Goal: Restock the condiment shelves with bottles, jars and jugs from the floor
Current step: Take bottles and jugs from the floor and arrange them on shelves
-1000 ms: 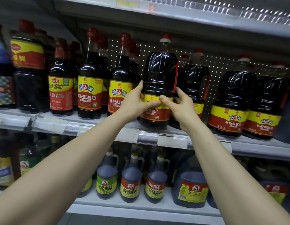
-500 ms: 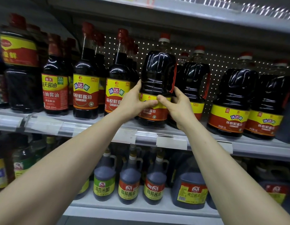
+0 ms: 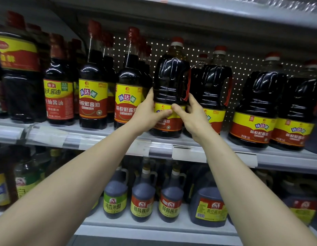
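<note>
Centre of frame: a person's two bare forearms reach up from the lower corners to a soy sauce jug (image 3: pixel 172 82) on the middle shelf (image 3: pixel 225 154) of a supermarket condiment bay. The left hand (image 3: pixel 147 112) wraps the jug's left side, thumb laid across the yellow band of the label. The right hand (image 3: pixel 192 118) clasps the right side beside the red handle, its thumb meeting the left thumb on the label. Both hands are curled firmly round the jug, which stands upright with its base at the shelf board near the front edge and its red cap toward the pegboard back panel (image 3: pixel 243 55).

Just right of it, touching or nearly so, stands a matching neighbouring jug (image 3: pixel 213 86). Well apart at the right of the frame are two more jugs (image 3: pixel 257 107) of the same brand. Left of the hands, tall soy sauce bottles (image 3: pixel 92 96) with red caps and yellow-and-red labels line the shelf in rows. A large bottle (image 3: pixel 19 77) stands at far left, blurred.

On the lower shelf (image 3: pixel 154 227), between the forearms, sit a green-labelled rice vinegar jug (image 3: pixel 115 201), two small soy sauce jugs (image 3: pixel 142 203) and a broad soybean sauce jug (image 3: pixel 209 206). The upper shelf (image 3: pixel 189 13) runs across the top of the frame.
</note>
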